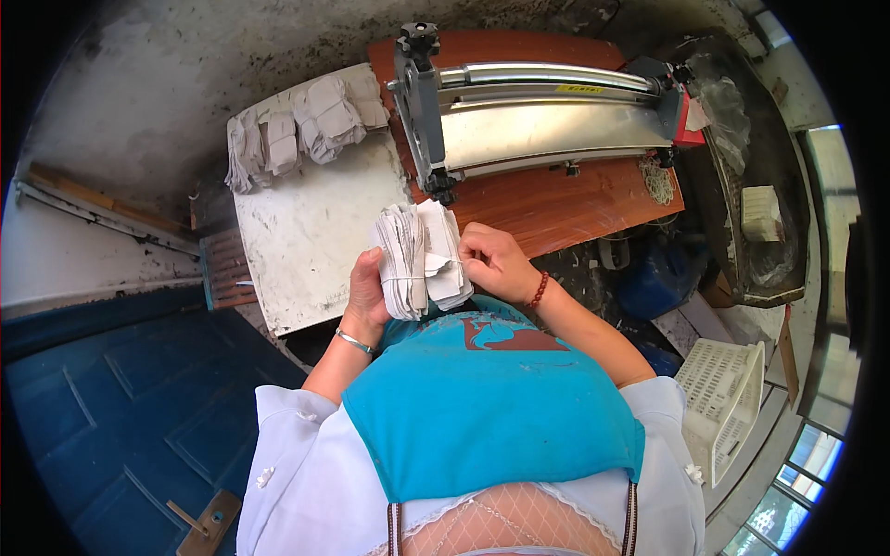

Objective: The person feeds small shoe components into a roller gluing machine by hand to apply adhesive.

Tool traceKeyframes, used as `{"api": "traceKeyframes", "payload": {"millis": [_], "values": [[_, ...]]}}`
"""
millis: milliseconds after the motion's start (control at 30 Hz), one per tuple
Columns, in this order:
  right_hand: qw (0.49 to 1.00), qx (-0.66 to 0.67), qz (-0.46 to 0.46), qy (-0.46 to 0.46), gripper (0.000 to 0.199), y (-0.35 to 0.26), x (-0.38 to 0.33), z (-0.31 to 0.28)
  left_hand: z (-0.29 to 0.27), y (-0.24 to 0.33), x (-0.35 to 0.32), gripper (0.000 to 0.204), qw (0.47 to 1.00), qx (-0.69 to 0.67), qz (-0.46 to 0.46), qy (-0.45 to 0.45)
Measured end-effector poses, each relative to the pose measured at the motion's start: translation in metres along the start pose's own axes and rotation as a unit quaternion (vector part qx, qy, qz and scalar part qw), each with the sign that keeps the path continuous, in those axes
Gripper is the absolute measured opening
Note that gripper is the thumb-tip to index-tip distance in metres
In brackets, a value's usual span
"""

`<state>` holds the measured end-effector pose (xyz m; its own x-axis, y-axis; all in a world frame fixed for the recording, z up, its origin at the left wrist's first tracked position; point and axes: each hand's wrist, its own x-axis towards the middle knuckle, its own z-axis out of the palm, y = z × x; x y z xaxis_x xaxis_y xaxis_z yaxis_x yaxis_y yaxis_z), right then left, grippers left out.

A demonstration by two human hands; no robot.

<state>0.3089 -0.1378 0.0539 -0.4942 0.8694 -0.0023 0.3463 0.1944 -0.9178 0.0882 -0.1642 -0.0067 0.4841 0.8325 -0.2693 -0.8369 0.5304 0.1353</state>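
A thick bundle of folded white paper sheets (400,250) stands in front of my apron, with a second stack of sheets (439,243) pressed against its right side. My left hand (369,289) grips the bundle from its left side, thumb at the near edge. A thin string (403,277) runs across the sheets toward the right. At that side my right hand (491,259) is closed, its fingers curled and pinching at the string's end by the paper's edge. Its fingertips are partly hidden.
More paper bundles (326,116) lie along the far side of a white table (297,232). Right of it, a metal roller machine (547,125) rests on a red-brown board (556,208). A tangle of string (657,181) lies by the machine. A white plastic basket (718,398) stands at the right.
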Motion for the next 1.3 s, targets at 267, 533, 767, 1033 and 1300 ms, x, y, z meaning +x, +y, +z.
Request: {"api": "traceKeyframes", "payload": {"millis": [267, 533, 767, 1033, 1300], "values": [[0.993, -0.109, -0.049, -0.023, 0.009, 0.012, -0.007, -0.002, 0.003, 0.001, 0.001, 0.051, 0.999, 0.010, -0.032, 0.009], [0.943, 0.287, 0.137, 0.100, 0.012, 0.051, -0.020, 0.004, 0.014, -0.007, 0.007, 0.046, 0.998, 0.021, -0.046, 0.037], [0.871, 0.416, 0.203, 0.163, 0.012, 0.054, -0.025, 0.003, -0.006, -0.005, 0.011, 0.043, 0.973, 0.175, -0.060, 0.138], [0.860, 0.438, 0.217, 0.149, 0.012, 0.072, -0.031, 0.000, -0.034, 0.079, 0.021, 0.049, 0.735, 0.663, -0.091, 0.106], [0.850, 0.471, 0.197, 0.130, 0.011, 0.048, -0.020, 0.004, -0.021, 0.049, 0.032, 0.046, 0.233, 0.936, 0.259, 0.043]]}}
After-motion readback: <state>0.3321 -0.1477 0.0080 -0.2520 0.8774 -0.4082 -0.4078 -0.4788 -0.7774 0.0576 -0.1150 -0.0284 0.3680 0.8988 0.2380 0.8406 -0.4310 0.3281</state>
